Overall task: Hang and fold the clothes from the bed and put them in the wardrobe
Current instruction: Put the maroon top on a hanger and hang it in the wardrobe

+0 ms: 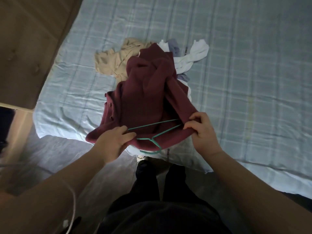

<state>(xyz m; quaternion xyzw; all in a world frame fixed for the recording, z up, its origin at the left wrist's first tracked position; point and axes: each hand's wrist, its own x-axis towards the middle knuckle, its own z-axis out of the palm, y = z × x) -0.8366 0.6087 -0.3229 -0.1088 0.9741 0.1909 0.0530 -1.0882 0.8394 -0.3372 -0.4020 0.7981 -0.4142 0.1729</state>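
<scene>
A maroon garment (145, 98) lies bunched at the near edge of the bed (244, 81), its lower edge lifted toward me. A green wire hanger (152, 137) sits partly inside that opening, hook pointing toward me. My left hand (113, 142) grips the garment's edge together with the hanger's left arm. My right hand (202, 132) pinches the garment's right edge beside the hanger's other end. Behind the maroon piece lie a beige garment (109, 61), a white one (194, 56) and a lavender one (173, 46).
A brown padded headboard (28, 48) stands at the left of the bed. The bedsheet is light blue with a check pattern. My dark trousers and feet (152, 174) are against the bed's near corner. A white cable (72, 200) hangs over my left forearm.
</scene>
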